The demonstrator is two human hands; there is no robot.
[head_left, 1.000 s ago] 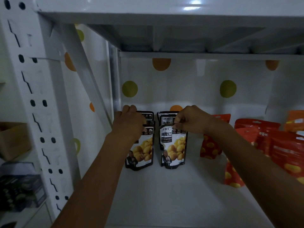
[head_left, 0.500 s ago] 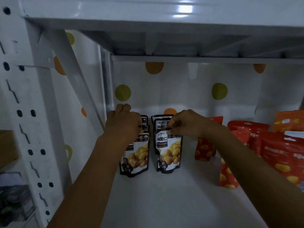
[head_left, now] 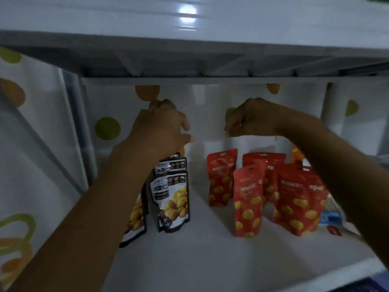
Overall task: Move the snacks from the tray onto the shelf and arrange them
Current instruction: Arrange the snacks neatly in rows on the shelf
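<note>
Left hand (head_left: 162,127) hovers with fingers loosely curled, holding nothing, just above the black pouches (head_left: 171,199). Right hand (head_left: 250,119) hangs at its 3 o'clock with fingers curled down; blur hides whether they pinch anything. On the front black pouch the characters 栗仁 can be read; the rest is blurred. These pouches stand on the shelf (head_left: 200,249), long axis vertical, fronts toward the camera. Red pouches (head_left: 248,199) stand upright at their 3 o'clock, print unreadable.
</note>
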